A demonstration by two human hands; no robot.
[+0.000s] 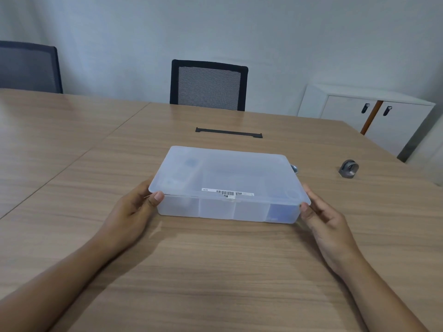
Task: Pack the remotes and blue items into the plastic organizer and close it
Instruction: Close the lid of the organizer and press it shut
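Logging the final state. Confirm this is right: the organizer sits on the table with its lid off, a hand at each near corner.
One detail is wrong. In the head view the lid is on the organizer, not off. The rest holds: it sits on the table, left hand and right hand at the near corners.

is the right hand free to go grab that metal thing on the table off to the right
Probably yes: the right hand only rests against the organizer corner, and bare table lies between it and the metal piece.
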